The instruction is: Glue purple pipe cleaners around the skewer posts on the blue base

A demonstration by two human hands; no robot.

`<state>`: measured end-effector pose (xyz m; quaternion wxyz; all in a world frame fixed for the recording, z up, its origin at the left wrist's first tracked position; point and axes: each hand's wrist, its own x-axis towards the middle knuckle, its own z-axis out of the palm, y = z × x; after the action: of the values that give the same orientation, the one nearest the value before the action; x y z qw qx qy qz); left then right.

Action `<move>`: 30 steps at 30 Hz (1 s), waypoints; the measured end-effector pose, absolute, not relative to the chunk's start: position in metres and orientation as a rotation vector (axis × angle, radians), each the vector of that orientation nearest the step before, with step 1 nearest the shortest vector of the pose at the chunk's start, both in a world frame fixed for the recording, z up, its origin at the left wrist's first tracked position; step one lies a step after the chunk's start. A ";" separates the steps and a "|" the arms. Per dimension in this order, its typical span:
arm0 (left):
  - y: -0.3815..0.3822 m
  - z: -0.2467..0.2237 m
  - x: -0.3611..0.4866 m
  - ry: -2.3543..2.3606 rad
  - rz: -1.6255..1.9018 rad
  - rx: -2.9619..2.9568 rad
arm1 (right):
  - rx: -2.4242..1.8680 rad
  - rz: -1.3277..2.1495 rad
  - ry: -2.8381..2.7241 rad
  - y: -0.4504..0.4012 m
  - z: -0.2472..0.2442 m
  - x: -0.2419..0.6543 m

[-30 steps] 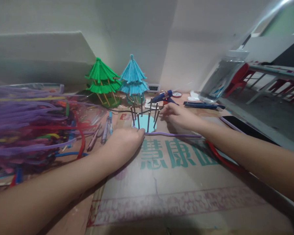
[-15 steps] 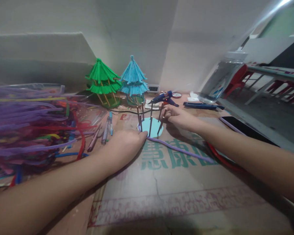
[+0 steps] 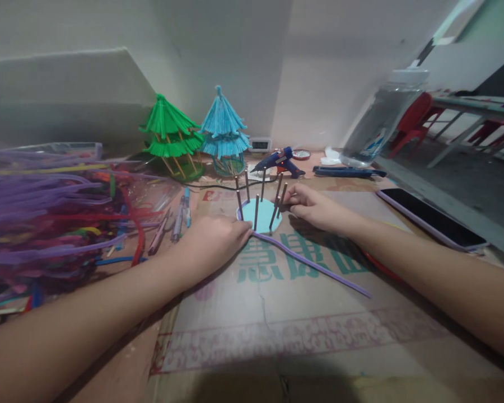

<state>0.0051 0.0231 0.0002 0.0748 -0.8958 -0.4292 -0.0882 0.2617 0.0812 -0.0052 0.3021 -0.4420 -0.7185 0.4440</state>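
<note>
A light blue disc [image 3: 258, 215] lies on the cardboard, with several thin brown sticks [image 3: 256, 212] standing upright around its edge. A purple pipe cleaner [image 3: 311, 262] runs along the disc's left rim; its loose end trails right and toward me across the cardboard. My left hand [image 3: 218, 238] pinches that strip against the front-left edge of the disc, thumb and fingertips closed. Beside the disc's right edge, my right hand [image 3: 315, 208] has loosely bent fingers, thumb apart from them, close to the right-hand sticks. Nothing shows in it; whether it touches the disc is unclear.
Behind stand a green tiered pipe-cleaner model [image 3: 172, 131], a blue one [image 3: 224, 129] and a blue glue gun [image 3: 279, 162]. A pile of pipe cleaners [image 3: 46, 224] and several pens [image 3: 178, 218] lie left. A utility knife [image 3: 348, 172], phone [image 3: 430, 218] and plastic bottle [image 3: 372, 123] are right.
My right hand has drawn slightly right and down, away from the sticks. My left hand stays at the disc's edge. The camera view has shifted a little.
</note>
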 end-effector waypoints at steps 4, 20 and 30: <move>0.023 -0.001 0.006 -1.276 -0.277 -2.673 | -1.203 1.217 -1.927 0.080 -0.005 0.262; 0.028 -0.008 0.005 -1.569 -0.635 -2.889 | -1.145 0.931 -2.498 0.066 0.016 0.268; 0.031 -0.004 0.007 -1.671 -0.669 -2.967 | -1.252 0.510 -2.657 0.044 0.028 0.257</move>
<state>0.0066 0.0309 -0.0041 -0.1638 -0.8435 -0.4749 -0.1903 0.2569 0.0441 0.0277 0.0799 -0.4186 -0.8884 0.1704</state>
